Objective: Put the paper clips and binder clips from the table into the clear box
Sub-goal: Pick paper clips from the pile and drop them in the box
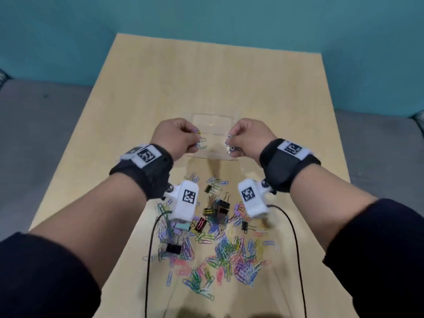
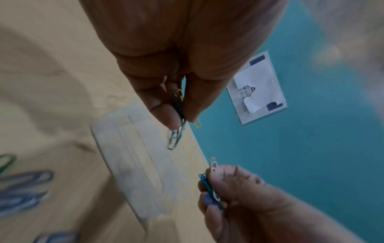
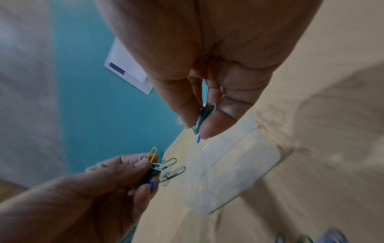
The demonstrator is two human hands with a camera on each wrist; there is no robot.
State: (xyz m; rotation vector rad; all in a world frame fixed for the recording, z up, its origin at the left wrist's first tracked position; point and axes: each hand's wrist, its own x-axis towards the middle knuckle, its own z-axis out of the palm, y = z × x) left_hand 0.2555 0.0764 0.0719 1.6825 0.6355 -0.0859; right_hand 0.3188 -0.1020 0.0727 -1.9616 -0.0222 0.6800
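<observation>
- Head view: the clear box stands on the wooden bench, with the heap of paper clips and binder clips on the near side of it. Whether anything lies inside the box cannot be told.
- Head view: the left hand hangs over the box's left edge, fingers curled and pinching a small bunch of paper clips; the right hand hangs over its right edge, pinching another bunch.
- Left wrist view: thumb and fingers are pressed together on green, yellow and silver clips, above the blurred box.
- Right wrist view: thumb and fingers clamp green and blue clips above the box; the left hand beside the box grips yellow, white and green clips.
</observation>
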